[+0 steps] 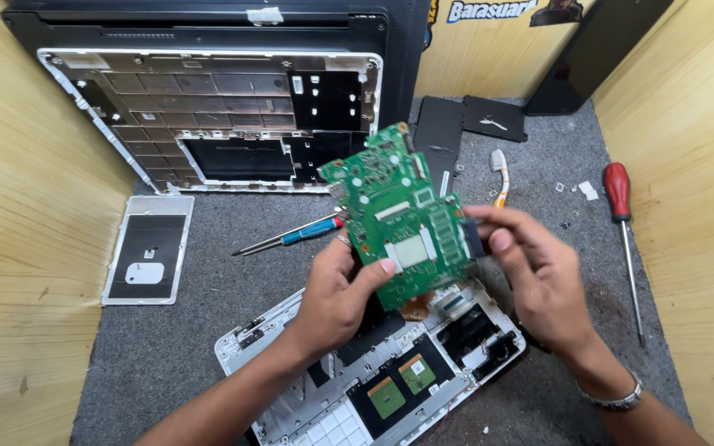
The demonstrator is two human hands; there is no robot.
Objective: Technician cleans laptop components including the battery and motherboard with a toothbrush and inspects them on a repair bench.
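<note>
Green circuit board (401, 216) lifted clear above the opened laptop base (390, 372), pinched at seven o'clock by left hand (336, 297), gripped at three o'clock by right hand (539, 268), steadying it; blue-handled screwdriver (295, 235) beyond at ten o'clock.

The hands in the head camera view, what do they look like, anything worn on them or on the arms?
Both forearms are bare, with no sleeves and no gloves in view. The left hand has a slim silver-coloured ring on one finger. The right hand has no ring that shows; its wrist carries a silver-coloured metal link band, either a watch or a bracelet, its face not visible. Fingernails are short and unpainted.
</note>
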